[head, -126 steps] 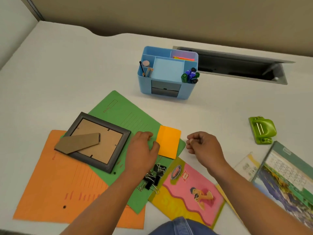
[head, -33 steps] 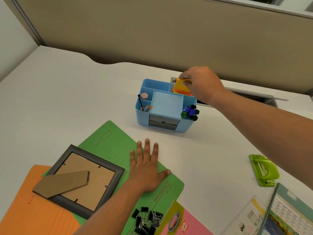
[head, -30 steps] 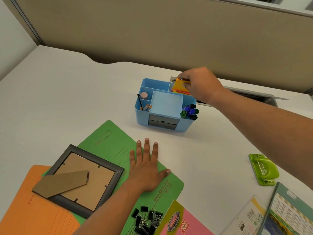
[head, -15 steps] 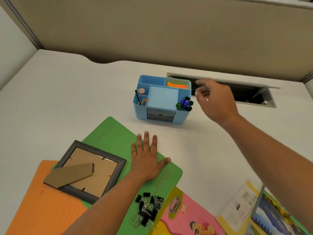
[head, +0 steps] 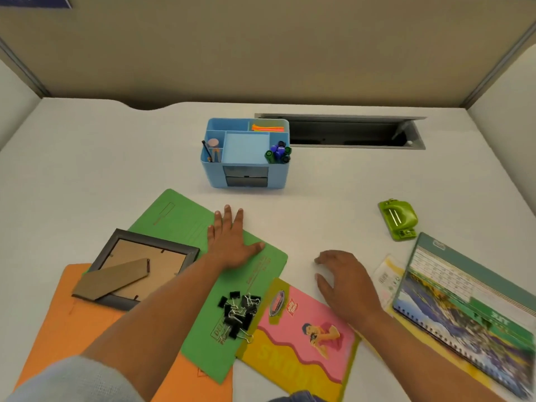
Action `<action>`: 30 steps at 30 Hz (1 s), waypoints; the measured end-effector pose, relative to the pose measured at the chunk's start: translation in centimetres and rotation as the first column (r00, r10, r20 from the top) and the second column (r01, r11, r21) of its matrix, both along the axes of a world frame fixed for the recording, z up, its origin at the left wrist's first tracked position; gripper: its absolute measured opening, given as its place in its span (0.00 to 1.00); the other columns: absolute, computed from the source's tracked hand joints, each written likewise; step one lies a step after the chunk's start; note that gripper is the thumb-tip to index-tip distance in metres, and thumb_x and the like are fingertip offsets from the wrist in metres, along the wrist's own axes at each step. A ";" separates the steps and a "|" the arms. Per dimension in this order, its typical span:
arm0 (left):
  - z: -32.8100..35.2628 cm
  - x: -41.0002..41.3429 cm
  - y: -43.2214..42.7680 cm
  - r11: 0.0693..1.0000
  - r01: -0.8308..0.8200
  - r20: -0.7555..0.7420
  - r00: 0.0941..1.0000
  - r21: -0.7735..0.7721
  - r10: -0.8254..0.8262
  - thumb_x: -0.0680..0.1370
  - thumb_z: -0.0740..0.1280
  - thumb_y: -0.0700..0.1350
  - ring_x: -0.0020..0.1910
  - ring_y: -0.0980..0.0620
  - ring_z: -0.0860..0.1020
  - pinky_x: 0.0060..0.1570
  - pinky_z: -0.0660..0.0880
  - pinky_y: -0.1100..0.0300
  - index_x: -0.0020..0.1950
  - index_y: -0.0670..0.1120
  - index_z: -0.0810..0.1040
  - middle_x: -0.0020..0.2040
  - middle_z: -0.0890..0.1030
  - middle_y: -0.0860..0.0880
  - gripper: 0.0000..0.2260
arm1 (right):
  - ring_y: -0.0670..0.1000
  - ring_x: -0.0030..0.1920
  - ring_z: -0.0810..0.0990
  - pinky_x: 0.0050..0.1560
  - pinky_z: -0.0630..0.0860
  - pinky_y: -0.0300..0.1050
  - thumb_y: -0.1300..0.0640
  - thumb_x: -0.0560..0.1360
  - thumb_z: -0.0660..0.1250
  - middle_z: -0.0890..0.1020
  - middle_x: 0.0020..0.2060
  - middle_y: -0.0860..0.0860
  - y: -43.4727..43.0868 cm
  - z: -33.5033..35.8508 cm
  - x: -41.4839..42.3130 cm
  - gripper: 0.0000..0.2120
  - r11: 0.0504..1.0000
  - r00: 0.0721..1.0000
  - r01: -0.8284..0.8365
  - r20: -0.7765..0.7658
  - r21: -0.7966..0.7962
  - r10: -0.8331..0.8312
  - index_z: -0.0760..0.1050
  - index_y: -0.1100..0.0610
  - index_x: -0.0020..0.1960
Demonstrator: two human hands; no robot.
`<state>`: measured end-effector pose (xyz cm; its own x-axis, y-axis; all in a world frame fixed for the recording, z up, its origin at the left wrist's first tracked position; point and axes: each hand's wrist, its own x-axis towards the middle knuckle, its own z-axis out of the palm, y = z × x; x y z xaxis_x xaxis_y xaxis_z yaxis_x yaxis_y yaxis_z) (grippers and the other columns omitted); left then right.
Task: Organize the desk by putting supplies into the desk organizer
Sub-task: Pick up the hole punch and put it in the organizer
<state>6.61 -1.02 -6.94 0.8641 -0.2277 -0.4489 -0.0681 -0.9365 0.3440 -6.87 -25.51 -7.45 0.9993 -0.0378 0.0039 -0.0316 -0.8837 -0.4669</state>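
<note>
Got left hand (head: 230, 248) flat on folder (head: 179, 216), fingers (head: 227, 216) straight; right hand (head: 345, 282) by book (head: 301, 329), fingers (head: 320, 260) loose, holding nothing

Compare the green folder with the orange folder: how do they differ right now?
The green folder lies on top, overlapping the orange folder beneath it. The left hand presses flat on the green folder, which also carries the binder clips; neither touches the orange folder. Both lie flat on the desk, with the picture frame across them.
</note>
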 end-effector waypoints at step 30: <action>-0.2 0.0 -0.3 0.996 0.034 -0.039 0.999 0.084 -0.031 0.72 0.57 0.72 0.74 0.44 0.28 0.73 0.35 0.42 0.77 0.51 0.31 0.76 0.28 0.46 0.48 | 0.56 0.41 0.75 0.41 0.71 0.45 0.53 0.72 0.71 0.81 0.42 0.56 -14.2 4.8 7.5 0.10 0.730 0.715 0.683 -0.200 -0.006 -0.671 0.79 0.58 0.49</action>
<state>6.60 -1.36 -7.19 0.8388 -0.2153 -0.5000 -0.0875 -0.9598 0.2666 0.61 -39.72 -2.67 0.6887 -0.6982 -0.1955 -0.6964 -0.5621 -0.4461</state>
